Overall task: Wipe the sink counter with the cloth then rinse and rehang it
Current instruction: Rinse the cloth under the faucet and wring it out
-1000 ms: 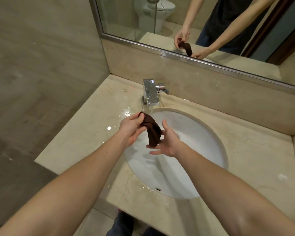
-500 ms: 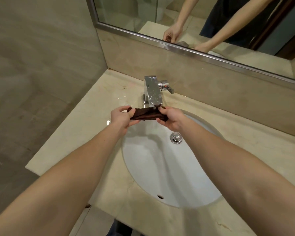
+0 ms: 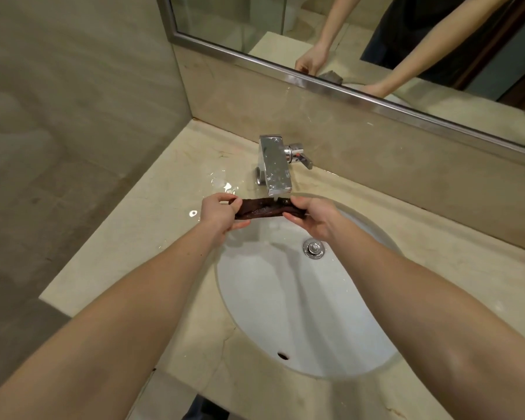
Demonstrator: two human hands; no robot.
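A dark brown cloth (image 3: 262, 208) is stretched flat between my two hands, right under the spout of the chrome faucet (image 3: 275, 166). A thin stream of water falls from the spout onto it, and it looks wet. My left hand (image 3: 217, 212) pinches its left end. My right hand (image 3: 311, 218) grips its right end. Both hands hover over the back rim of the white oval sink basin (image 3: 285, 313), set in the beige marble counter (image 3: 134, 237).
The faucet lever (image 3: 300, 156) sticks out to the right of the spout. Puddles (image 3: 225, 186) glisten on the counter left of the faucet. A metal drain plug (image 3: 314, 248) sits in the basin. A framed mirror (image 3: 315, 83) runs above the backsplash. A tiled wall stands to the left.
One second ago the cloth hung bunched from my left hand over the basin. Both hands then took its ends, pulled it out flat and raised it under the running spout.
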